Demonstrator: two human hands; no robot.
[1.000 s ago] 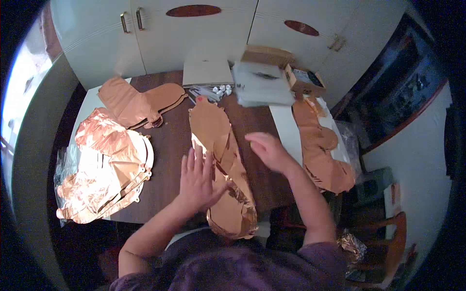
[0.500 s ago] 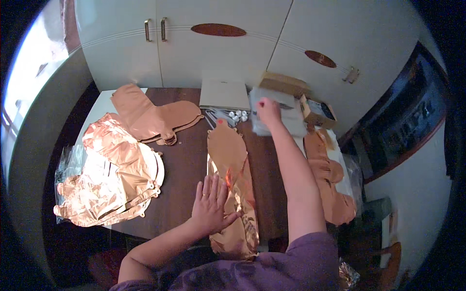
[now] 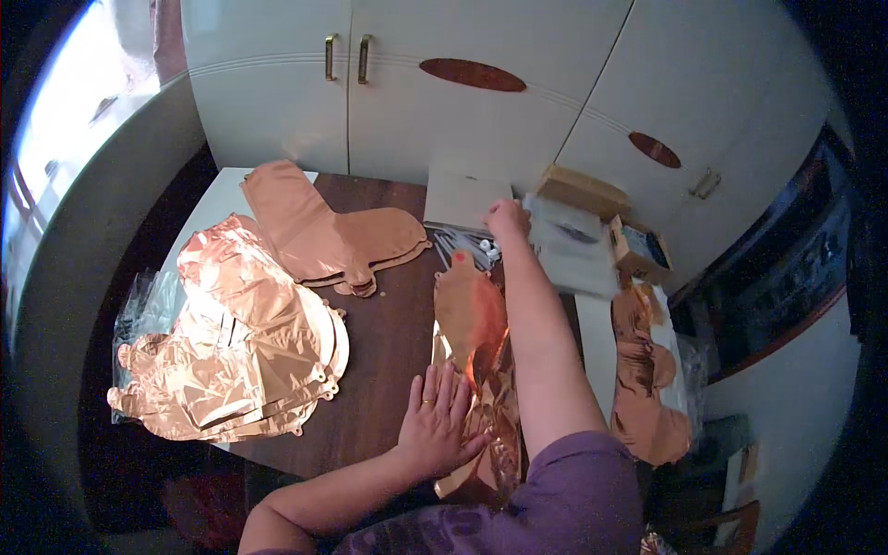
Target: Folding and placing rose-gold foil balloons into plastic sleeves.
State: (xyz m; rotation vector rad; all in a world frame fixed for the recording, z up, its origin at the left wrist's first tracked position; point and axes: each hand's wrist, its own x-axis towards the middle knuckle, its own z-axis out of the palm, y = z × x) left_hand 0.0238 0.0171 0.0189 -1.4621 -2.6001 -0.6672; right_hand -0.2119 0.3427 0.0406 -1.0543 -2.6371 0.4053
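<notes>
Fingers outstretched and gripping nothing, the left hand (image 3: 439,427) rests flat across the long, crinkled copper-foil balloon (image 3: 467,310) on the wood-grain tabletop (image 3: 384,388), while the right hand (image 3: 508,220) curls beside a milky plastic packet (image 3: 573,266), its grasp indiscernible.

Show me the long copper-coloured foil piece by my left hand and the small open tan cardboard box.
Long copper-coloured foil piece (image 3: 482,357), head view: on its creased middle.
Small open tan cardboard box (image 3: 637,262), head view: on its near wall.
</notes>
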